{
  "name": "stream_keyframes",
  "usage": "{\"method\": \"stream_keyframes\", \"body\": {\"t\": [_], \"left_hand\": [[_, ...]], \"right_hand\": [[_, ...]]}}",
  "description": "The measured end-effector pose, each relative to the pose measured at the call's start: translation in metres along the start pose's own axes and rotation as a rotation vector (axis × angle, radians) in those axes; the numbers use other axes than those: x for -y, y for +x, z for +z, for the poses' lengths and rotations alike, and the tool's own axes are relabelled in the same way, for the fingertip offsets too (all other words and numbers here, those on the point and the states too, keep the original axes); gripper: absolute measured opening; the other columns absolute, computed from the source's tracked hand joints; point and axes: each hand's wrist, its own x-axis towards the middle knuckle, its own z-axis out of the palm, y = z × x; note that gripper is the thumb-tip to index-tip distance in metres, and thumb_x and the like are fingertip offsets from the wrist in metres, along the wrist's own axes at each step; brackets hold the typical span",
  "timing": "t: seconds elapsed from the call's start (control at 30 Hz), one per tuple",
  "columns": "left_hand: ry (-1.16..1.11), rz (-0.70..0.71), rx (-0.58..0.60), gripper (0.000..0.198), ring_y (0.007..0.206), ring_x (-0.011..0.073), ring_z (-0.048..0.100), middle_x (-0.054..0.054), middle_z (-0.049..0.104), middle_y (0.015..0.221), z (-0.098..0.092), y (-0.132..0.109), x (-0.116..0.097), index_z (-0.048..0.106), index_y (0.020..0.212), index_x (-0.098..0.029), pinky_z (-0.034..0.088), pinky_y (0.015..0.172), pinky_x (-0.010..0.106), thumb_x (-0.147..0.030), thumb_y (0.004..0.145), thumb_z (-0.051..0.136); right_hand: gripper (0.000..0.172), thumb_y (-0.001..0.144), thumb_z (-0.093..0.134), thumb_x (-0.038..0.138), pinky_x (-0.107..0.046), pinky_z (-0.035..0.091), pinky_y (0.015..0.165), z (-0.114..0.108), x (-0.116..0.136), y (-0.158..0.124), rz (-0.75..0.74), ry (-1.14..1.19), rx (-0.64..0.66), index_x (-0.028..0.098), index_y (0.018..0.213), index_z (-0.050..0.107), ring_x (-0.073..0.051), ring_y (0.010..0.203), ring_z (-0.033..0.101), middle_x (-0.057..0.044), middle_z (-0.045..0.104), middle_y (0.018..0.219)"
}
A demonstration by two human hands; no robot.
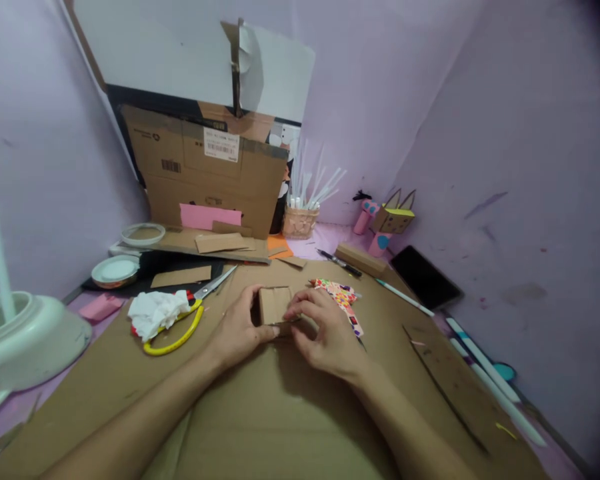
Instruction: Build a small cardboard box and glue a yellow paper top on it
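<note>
A small cardboard box [274, 305] sits between my two hands over the brown cardboard sheet [250, 427]. My left hand [240, 325] grips its left side, thumb along the near edge and fingers behind. On the box's right side rest the fingers of my right hand [323, 330], bent and close together; whether they pinch a part of it I cannot make out fully. Just beyond the right hand lies a colourful patterned glue gun-like shape [341, 293], partly covered. Left of the left hand are yellow-handled scissors [180, 337] with a crumpled white tissue [157, 312] on them.
A large cardboard box [180, 153] stands at the back. Beside it is a basket of white sticks [301, 221]. A phone [427, 277] lies at right, near a pen [340, 263] and cardboard figure [394, 220]. A pale green pot [35, 340] stands at left.
</note>
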Motion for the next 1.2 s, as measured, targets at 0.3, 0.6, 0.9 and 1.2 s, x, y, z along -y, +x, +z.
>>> {"method": "stream_keyframes", "body": {"t": [0.3,0.6,0.9,1.2], "left_hand": [[0.186,-0.047,0.082,0.066,0.11,0.0295,0.053,0.01,0.057,0.119,-0.006,-0.002,-0.017,0.041,0.123,-0.018,0.042,0.093,0.044,-0.024,0.062,0.066],[0.167,-0.022,0.078,0.064,0.109,0.0279,0.053,0.009,0.057,0.118,-0.004,0.001,-0.015,0.042,0.12,-0.017,0.042,0.093,0.041,-0.024,0.062,0.066],[0.195,-0.024,0.064,0.064,0.109,0.0296,0.052,0.01,0.057,0.119,-0.005,0.0,-0.018,0.043,0.12,-0.017,0.042,0.092,0.043,-0.024,0.06,0.067],[0.21,-0.02,0.057,0.066,0.106,0.0285,0.054,0.009,0.058,0.117,-0.004,-0.001,-0.014,0.042,0.122,-0.018,0.043,0.09,0.04,-0.024,0.061,0.067]], "right_hand": [[0.024,0.065,0.054,0.003,-0.036,0.042,0.077,0.001,0.001,0.001,0.003,-0.092,0.014,0.021,0.078,0.062,-0.02,0.084,0.051,-0.003,0.06,0.09],[0.023,0.066,0.053,0.004,-0.036,0.043,0.077,0.002,0.001,-0.001,0.018,-0.082,0.017,0.021,0.079,0.062,-0.02,0.085,0.051,-0.004,0.06,0.09],[0.025,0.063,0.055,0.006,-0.038,0.042,0.082,0.002,0.001,-0.001,0.016,-0.033,0.0,0.021,0.084,0.059,-0.022,0.093,0.05,-0.005,0.054,0.097],[0.02,0.067,0.057,0.009,-0.039,0.04,0.082,0.003,0.001,-0.001,-0.014,-0.149,-0.009,0.022,0.081,0.063,-0.023,0.095,0.049,-0.005,0.056,0.1]]}}
